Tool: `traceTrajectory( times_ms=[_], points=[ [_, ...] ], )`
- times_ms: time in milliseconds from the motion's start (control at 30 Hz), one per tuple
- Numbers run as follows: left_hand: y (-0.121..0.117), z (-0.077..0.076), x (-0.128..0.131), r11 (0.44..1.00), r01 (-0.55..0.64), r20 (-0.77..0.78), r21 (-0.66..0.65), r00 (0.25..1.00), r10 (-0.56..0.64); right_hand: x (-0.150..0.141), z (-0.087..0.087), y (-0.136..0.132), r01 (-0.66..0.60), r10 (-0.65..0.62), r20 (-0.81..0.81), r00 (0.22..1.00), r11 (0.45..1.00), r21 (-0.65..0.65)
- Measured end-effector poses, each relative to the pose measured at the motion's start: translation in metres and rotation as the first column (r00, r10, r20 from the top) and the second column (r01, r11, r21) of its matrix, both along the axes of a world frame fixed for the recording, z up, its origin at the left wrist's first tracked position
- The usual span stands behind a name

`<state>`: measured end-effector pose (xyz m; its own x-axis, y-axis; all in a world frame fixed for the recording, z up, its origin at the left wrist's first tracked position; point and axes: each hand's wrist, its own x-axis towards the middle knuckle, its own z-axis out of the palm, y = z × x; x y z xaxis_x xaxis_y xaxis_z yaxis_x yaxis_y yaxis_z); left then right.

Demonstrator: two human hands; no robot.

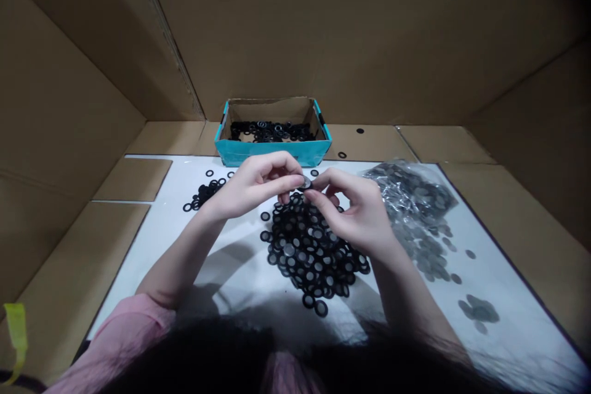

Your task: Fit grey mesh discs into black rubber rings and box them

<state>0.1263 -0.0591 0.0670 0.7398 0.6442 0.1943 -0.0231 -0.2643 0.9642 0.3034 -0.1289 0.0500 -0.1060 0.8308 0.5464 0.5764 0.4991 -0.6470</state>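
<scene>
From my distance, I look through the head camera over both forearms. Closest, at the right of the table point(247, 231), a few grey discs point(479, 309) lie flat, separate from the others. In the middle there is a heap point(316, 249) of black rings with grey centres; I suppose it is below the hands so that a piece needs little travel to reach it.

Above the far part of this heap is the round piece point(305, 183), grey with a dark edge. It is between the two hands, at the very tips of the fingers point(289, 184). The left hand point(256, 181) pinches it with thumb and index finger; the right hand point(357, 209) has thumb and index finger close together on its dark edge. I judge that this double hold keeps such a thin thing steady and its rim accessible.

Beyond the left forearm I see a small pile of black rings point(203, 194), and beyond the right hand a clear plastic bag point(410, 188) with more discs, perhaps so placed to give each side its own supply. Farthest, a turquoise box point(272, 152) contains many more rings.
</scene>
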Motion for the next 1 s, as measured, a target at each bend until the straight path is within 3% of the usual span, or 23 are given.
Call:
traceTrajectory(
  times_ms=[167,333,500,667,900,1000],
  points=[
    [-0.001,0.006,-0.004,1.000,0.027,-0.078,-0.011,0.997,-0.028,0.002,0.001,-0.002,-0.040,0.026,-0.113,0.993,0.991,-0.126],
    [0.000,0.003,-0.006,0.999,0.045,-0.116,0.025,0.992,-0.042,0.000,-0.001,-0.002,-0.026,0.003,-0.143,0.990,0.988,-0.155],
    [0.001,0.000,-0.008,0.999,0.040,-0.130,-0.005,0.991,-0.040,0.003,0.001,0.001,-0.049,0.049,-0.006,0.999,0.993,-0.105],
    [0.000,-0.002,-0.003,0.995,-0.042,-0.140,0.087,0.989,0.054,0.008,-0.001,0.006,-0.099,0.104,0.122,0.987,0.994,-0.044],
    [-0.004,-0.005,0.006,0.986,0.023,0.014,-0.167,1.000,-0.021,0.006,-0.004,0.010,-0.101,0.103,-0.066,0.993,0.995,0.021],
    [-0.004,-0.005,0.005,0.976,0.027,0.037,-0.216,0.999,-0.019,0.008,-0.004,0.010,-0.130,0.131,-0.066,0.989,0.991,0.021]
  ],
)
